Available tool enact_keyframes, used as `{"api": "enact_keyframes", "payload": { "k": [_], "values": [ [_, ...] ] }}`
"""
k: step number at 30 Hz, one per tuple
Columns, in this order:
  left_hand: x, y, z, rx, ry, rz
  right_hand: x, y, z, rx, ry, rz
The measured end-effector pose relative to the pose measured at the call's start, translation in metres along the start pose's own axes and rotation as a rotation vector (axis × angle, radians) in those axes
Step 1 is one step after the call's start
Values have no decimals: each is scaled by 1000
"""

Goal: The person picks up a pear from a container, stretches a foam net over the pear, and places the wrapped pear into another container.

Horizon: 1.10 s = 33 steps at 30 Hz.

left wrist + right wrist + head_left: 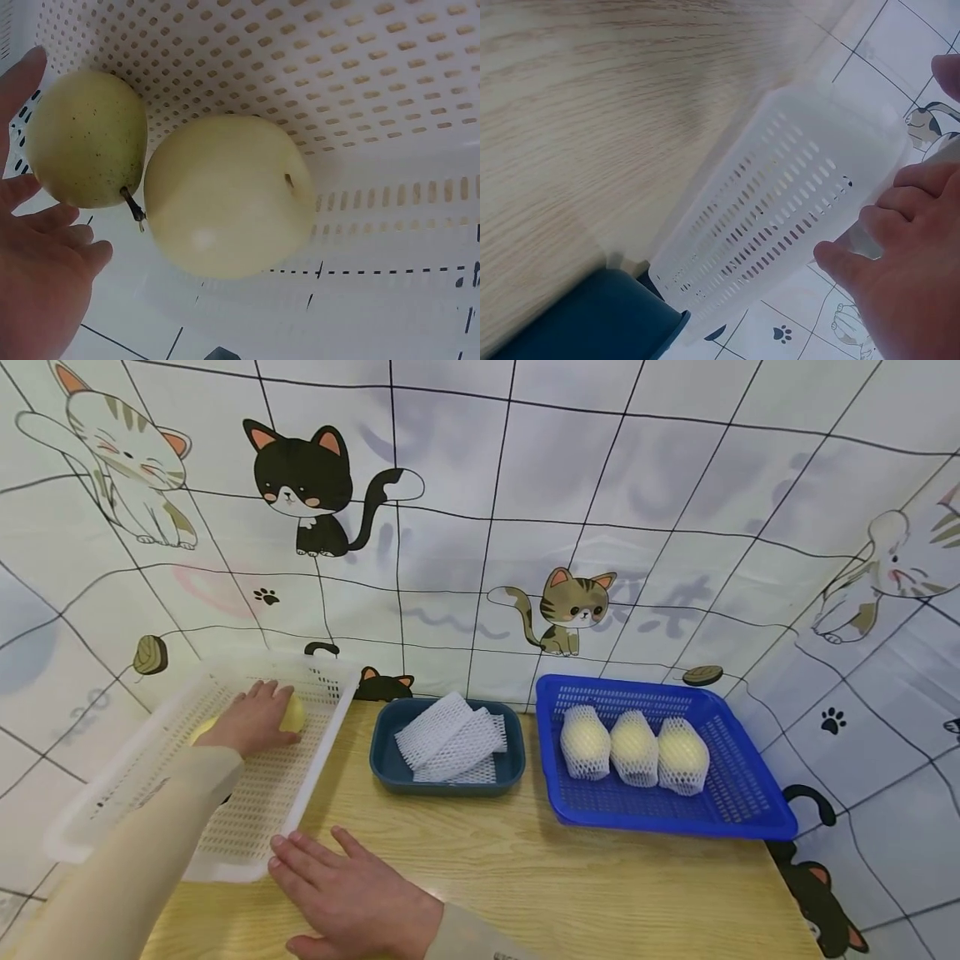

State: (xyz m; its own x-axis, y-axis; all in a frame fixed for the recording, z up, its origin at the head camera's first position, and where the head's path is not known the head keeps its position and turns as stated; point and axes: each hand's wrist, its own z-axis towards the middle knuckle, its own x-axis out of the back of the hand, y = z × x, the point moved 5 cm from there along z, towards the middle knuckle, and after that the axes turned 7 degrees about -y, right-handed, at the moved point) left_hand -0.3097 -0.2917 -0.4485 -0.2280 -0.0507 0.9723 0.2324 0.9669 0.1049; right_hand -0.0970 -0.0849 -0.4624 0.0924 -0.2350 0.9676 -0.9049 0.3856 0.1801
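Observation:
My left hand (251,722) is inside the white basket (311,781), its thumb and fingers spread about a speckled yellow-green pear (90,139). In the left wrist view, a finger reaches the pear's edge and the thumb stretches past its other side. A larger, paler pear (229,196) lies against it. My right hand (360,893) holds nothing; its fingers extend to the basket's near right rim, fingertips right at the edge. In the right wrist view, that hand (915,247) shows beside the basket's slotted wall (757,210).
A teal tray (446,788) with white foam net sleeves (453,739) stands mid-table. On the right, a blue basket (637,817) holds three pears in foam nets (634,747). The wooden table (570,885) meets a cat-patterned curtain (450,552) behind and at both sides.

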Motion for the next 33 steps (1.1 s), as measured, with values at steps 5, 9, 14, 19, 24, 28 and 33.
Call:
{"api": "enact_keyframes", "payload": {
  "k": [5,9,14,19,24,28,33],
  "values": [
    [-6,-2,5,-10,-2,8,3,-4,2,-2,36,-67],
    [-12,-9,5,4,-2,45,4,-5,3,4,50,-90],
    [-16,-13,5,15,12,69,3,-4,2,0,50,-80],
    [-16,-9,6,-10,50,71,4,-4,0,-8,64,-84],
    [-14,-2,5,-20,47,49,6,-4,0,-18,79,-87],
    [-11,1,2,8,52,1,5,-2,0,-19,68,-57],
    [-8,1,-6,46,53,-50,3,0,-3,-4,44,5]
  ]
}}
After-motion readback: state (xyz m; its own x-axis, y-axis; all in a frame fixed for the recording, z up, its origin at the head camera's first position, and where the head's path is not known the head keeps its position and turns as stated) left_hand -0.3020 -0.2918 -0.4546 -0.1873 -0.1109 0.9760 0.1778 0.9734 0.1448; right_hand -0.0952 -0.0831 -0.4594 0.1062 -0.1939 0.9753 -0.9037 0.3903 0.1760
